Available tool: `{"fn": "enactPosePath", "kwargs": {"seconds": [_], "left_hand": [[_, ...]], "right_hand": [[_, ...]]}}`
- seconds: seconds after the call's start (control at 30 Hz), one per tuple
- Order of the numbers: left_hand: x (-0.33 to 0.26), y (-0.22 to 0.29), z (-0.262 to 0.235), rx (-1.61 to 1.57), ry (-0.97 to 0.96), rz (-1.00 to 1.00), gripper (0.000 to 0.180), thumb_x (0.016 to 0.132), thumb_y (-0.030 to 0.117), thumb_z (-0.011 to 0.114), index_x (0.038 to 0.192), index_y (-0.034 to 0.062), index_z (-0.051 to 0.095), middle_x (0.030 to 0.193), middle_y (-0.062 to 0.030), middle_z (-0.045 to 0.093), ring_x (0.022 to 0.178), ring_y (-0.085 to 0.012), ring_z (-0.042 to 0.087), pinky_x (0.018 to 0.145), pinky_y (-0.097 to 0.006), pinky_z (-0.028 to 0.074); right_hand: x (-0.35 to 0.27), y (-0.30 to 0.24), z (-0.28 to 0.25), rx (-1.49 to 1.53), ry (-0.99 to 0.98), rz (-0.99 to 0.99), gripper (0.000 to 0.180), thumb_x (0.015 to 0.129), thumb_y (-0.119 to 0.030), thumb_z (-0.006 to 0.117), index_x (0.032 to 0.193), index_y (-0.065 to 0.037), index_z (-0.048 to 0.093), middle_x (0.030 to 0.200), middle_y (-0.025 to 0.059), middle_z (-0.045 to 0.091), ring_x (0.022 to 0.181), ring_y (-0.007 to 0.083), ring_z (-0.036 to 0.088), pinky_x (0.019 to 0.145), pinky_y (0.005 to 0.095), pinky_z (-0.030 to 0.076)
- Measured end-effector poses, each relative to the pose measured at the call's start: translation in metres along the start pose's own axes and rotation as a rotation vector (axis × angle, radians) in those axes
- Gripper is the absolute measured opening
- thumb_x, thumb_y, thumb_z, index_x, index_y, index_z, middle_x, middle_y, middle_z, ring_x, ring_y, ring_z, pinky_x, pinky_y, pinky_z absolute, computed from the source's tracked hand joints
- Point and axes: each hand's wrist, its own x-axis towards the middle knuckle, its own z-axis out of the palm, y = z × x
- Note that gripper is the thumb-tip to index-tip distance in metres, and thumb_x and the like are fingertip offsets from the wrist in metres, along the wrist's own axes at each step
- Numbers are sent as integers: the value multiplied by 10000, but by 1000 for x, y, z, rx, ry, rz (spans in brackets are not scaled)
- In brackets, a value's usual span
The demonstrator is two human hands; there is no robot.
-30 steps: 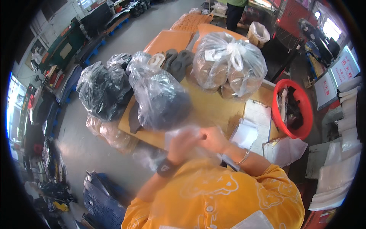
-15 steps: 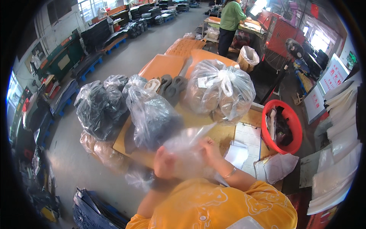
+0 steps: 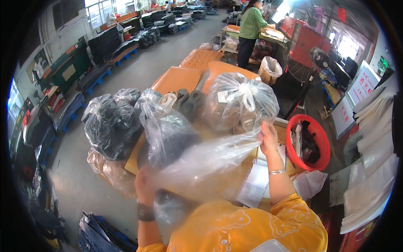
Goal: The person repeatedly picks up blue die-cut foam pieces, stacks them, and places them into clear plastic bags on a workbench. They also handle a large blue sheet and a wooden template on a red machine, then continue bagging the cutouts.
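Left fingers (image 3: 145, 178) and clear plastic bag (image 3: 210, 157) blurry

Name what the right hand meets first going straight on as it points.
Likely the knotted clear bag, just ahead of the right hand; depth is unclear, so I can't judge the gap.

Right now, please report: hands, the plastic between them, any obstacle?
Right hand: holding outstretched clear plastic. Left hand: other end, blurred. Filled bags close beyond.
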Motion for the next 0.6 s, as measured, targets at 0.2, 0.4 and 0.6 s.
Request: {"fn": "enactPosePath", "kwargs": {"seconds": [0.2, 0.4, 0.6], "left_hand": [[35, 110, 80, 637, -150, 678, 832, 704, 362, 767, 1368, 21, 401, 1422, -221, 383, 1359, -382, 301, 1106, -477, 228], [78, 91, 91, 646, -585, 512, 494, 682, 331, 761, 1089, 102, 597, 948, -138, 660, 891, -334, 633, 752, -412, 510], [149, 145, 48, 1074, -443, 444, 258, 777, 140, 546, 1013, 170, 648, 892, -99, 685, 775, -323, 665, 690, -470, 522]], "right_hand": [[-64, -50, 112, -641, -758, -228, 106, 948, -155, 560, 880, -82, 525, 723, -15, 552, 617, 69, 535, 539, 220, 433], [-71, -59, 85, -1375, -822, -511, 228, 802, -185, 707, 904, -50, 554, 775, 114, 640, 723, 237, 656, 595, 377, 490], [-24, -117, 96, -2159, -263, -283, 164, 787, -71, 545, 869, -50, 685, 915, 165, 683, 891, 318, 671, 728, 443, 541]]}}
